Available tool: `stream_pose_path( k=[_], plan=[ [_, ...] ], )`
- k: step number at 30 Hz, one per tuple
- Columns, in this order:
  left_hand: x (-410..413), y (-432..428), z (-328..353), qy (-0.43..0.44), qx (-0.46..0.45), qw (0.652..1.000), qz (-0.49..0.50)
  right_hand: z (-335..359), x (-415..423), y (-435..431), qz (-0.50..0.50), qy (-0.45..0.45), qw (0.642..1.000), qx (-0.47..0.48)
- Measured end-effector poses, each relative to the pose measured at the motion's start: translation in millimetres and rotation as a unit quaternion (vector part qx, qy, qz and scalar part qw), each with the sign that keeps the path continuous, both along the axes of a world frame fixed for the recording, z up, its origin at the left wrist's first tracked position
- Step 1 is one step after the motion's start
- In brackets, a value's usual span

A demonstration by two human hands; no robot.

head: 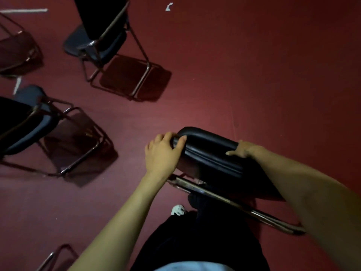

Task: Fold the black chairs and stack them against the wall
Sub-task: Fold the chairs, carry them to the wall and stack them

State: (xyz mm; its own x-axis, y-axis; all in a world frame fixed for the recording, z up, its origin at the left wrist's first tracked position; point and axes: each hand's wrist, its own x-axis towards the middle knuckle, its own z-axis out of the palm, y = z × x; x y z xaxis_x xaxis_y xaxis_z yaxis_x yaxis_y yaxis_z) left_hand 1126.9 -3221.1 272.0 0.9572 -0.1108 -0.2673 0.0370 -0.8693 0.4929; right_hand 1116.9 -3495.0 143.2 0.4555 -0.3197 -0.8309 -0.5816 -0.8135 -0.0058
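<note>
two hands [163,153] [242,150], black chair [211,151] between

Head view, single: worn high, facing steeply down and slightly forward over red floor [254,55]; close above black chair [211,151]; margins dim, apparently wide-angle bowed.

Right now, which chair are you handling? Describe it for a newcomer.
On the red carpet, look right of the open chairs, by the person's legs. That black chair alone is gripped by the left hand and right hand, apparently folded.

dim, soft blur, wide-angle edge distortion
</note>
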Motion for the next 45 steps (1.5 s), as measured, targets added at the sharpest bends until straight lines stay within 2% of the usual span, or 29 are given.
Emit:
stream_pose_path(
  k=[3, 5, 8, 9, 20, 25, 29, 34, 39, 42, 45],
  plan=[
    [-29.7, -0.7, -12.1, 0.012, -0.032, 0.997, 0.072, -0.1, 2.4, -0.2, -0.012, -0.001, 1.0, -0.009],
    [-54.4, -5.1, -16.1, 0.026, -0.101, 0.983, 0.151, -2.1, 0.6, 0.6, -0.013, -0.007, 1.0, -0.017],
    [-70.3, -12.9, -14.8, 0.097, -0.264, 0.921, 0.269, -5.6, -2.2, 1.9, -0.021, -0.019, 0.999, -0.022],
    [-69.3, -15.9, -14.2, 0.108, -0.283, 0.91, 0.284, -7.2, -2.2, 1.7, -0.026, -0.018, 0.999, -0.026],
    [-65.6, -35.0, -17.2, 0.057, -0.285, 0.907, 0.305, -9.1, -16.7, -0.1, -0.055, -0.042, 0.996, -0.049],
    [-75.4, -56.9, -15.5, 0.022, -0.321, 0.886, 0.334, 2.2, -49.8, -11.8, -0.085, -0.031, 0.996, -0.021],
    [-103.0, -86.1, -14.3, 0.046, -0.343, 0.843, 0.412, 8.4, -69.6, -14.0, -0.037, -0.071, 0.996, -0.031],
    [-152.4, -99.8, -1.2, 0.067, -0.31, 0.854, 0.414, 24.9, -96.1, 7.2, 0.097, -0.08, 0.991, -0.045],
    [-163.0, -79.8, 4.9, 0.032, -0.26, 0.88, 0.396, 28.8, -128.4, 51.5, 0.204, -0.12, 0.971, -0.03],
    [-170.2, -65.1, 8.3, 0.012, -0.251, 0.885, 0.392, 28.2, -140.6, 70.5, 0.221, -0.142, 0.964, -0.031],
    [-191.4, -50.3, 2.1, 0.004, -0.272, 0.869, 0.414, 23.5, -147.5, 77.1, 0.22, -0.128, 0.967, -0.025]
  ],
)
